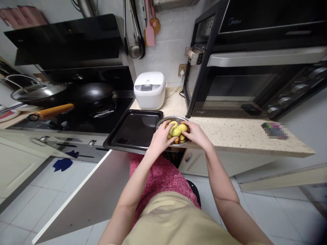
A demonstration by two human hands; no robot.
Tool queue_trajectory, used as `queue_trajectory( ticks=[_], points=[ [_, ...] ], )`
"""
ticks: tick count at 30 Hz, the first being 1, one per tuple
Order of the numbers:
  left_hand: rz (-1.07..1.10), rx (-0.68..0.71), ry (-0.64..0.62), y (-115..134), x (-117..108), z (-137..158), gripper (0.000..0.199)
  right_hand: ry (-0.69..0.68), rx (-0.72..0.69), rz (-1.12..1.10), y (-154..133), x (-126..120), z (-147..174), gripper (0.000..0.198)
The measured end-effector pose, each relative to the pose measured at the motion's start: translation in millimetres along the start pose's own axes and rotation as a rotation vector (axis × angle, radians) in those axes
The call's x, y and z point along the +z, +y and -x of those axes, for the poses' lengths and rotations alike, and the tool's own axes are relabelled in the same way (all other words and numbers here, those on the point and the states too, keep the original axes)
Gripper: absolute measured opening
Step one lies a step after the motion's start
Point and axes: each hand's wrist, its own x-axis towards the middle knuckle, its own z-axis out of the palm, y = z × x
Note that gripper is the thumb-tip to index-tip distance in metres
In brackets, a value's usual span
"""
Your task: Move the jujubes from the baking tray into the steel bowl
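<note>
A round metal bowl point(176, 119) stands at the counter's front edge, filled with several small yellow-green fruits point(175, 132), some with reddish patches; their exact kind cannot be made out. My left hand point(161, 136) reaches in from the left, its thumb and fingers curled around fruit on that side. From the right, my right hand point(196, 134) curls its fingers around a yellow fruit point(183, 127). Left of the bowl lies a black baking tray point(135, 131) with a bare surface, its right edge close against the bowl.
Behind the tray sits a white rice cooker point(149, 90). A black oven point(242, 85) occupies the counter's right side. On the left, a stove holds a wok point(89, 92) and a lidded pan point(41, 92), an orange handle jutting forward. An open cabinet door point(87, 200) stands below the tray.
</note>
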Motion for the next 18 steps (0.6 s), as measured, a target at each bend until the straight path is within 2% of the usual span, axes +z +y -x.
queue_trajectory(
  ticks=[3, 6, 13, 18],
  points=[
    [0.014, 0.031, -0.104, -5.9, 9.7, -22.2, 0.052, 0.002, -0.003, -0.009, -1.1, -0.3, -0.4, 0.045],
    [0.019, 0.052, -0.151, -8.8, 11.8, -30.3, 0.044, 0.009, -0.003, -0.016, -1.6, -0.8, -0.7, 0.044],
    [-0.070, -0.005, -0.099, -4.0, 6.0, -23.8, 0.040, 0.002, 0.014, -0.034, -6.4, -1.3, -2.2, 0.038],
    [0.012, -0.038, -0.070, -5.2, 8.8, -20.9, 0.038, -0.008, 0.029, -0.048, -9.6, -1.8, -1.6, 0.037]
  ],
)
